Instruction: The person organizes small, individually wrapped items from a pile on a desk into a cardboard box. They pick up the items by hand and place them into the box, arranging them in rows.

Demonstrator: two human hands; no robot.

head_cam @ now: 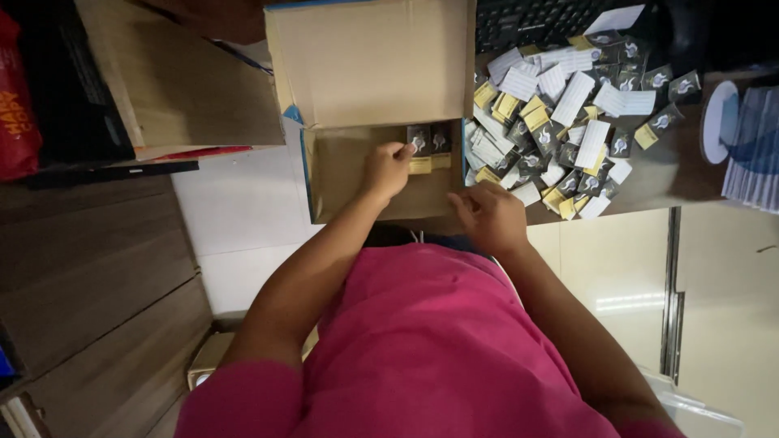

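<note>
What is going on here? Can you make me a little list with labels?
Left hand: inside the cardboard box, fingers on a small dark packet.
Right hand: at the near edge of the packet pile, on the table; whether it holds one cannot be told.
In the box: a few dark packets with yellow ends, side by side.
Pile: many small dark, yellow and white packets, loosely heaped.
Behind pile: black keyboard.
Clothing: pink shirt.

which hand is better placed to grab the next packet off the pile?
Right, probably. The right hand rests at the near edge of the packet pile on the desk. The left hand is inside the cardboard box, touching packets there.
</note>
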